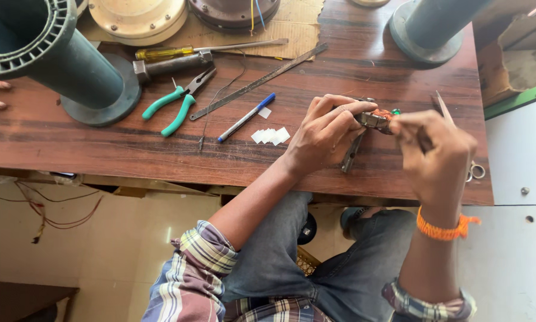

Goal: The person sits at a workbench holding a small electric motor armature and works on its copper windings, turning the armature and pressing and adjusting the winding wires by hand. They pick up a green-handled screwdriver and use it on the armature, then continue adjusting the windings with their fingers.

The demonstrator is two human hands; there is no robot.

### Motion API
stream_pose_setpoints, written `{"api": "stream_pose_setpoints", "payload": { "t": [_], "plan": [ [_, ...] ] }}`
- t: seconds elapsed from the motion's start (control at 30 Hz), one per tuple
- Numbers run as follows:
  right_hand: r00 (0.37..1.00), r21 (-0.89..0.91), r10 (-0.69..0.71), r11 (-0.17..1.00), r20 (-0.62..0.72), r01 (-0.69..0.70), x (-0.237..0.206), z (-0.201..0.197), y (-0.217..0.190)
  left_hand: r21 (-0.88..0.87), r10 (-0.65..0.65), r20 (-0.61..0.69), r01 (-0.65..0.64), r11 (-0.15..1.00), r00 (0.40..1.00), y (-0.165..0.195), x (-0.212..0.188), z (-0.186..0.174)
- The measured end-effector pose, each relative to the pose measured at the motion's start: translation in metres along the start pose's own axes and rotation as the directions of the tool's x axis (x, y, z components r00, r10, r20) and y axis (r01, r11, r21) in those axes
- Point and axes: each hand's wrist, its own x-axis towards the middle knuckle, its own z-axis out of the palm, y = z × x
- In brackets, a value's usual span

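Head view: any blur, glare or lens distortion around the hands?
Head view: daylight is soft and even, with only faint sheen on the wooden table; left hand fairly sharp, right hand slightly soft; the small metal part between them is too small to resolve; wide-angle bending shows on the green pipe at the frame corner.

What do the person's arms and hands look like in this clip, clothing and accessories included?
Both hands, left hand and right hand, are bare, without gloves. Plaid shirt sleeves in purple, white and yellow-green are rolled up near the elbows. An orange thread band circles the right wrist. No watch or rings are visible.
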Motion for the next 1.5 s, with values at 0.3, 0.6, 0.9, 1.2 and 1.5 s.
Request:
{"api": "stream_pose_setpoints", "payload": {
  "t": [0.3, 0.6, 0.9, 1.2, 1.5],
  "plan": [
    [0.98, 0.112, 0.035, 0.992, 0.196, -0.058, 0.059, 0.019, 0.012, 0.07, 0.032, -0.031, -0.029, 0.997, 0.999, -0.004, -0.004, 0.008],
    [0.946, 0.251, 0.286, 0.915, 0.151, -0.316, 0.045, 0.013, 0.046, 0.096, -0.005, 0.033, 0.002, 0.995, 0.999, -0.006, -0.005, 0.015],
    [0.877, 0.261, 0.477, 0.841, 0.057, -0.474, 0.017, -0.038, -0.01, 0.179, -0.016, 0.053, 0.006, 0.984, 0.998, -0.014, -0.004, 0.03],
    [0.931, 0.078, 0.344, 0.932, 0.118, -0.354, -0.017, -0.032, -0.03, 0.109, -0.046, 0.062, 0.039, 0.993, 0.997, -0.013, -0.002, 0.024],
    [0.946, 0.189, 0.324, 0.928, 0.008, -0.32, -0.045, 0.046, 0.004, 0.115, 0.015, 0.072, -0.023, 0.993, 0.997, -0.017, -0.002, 0.022]
  ]
}}
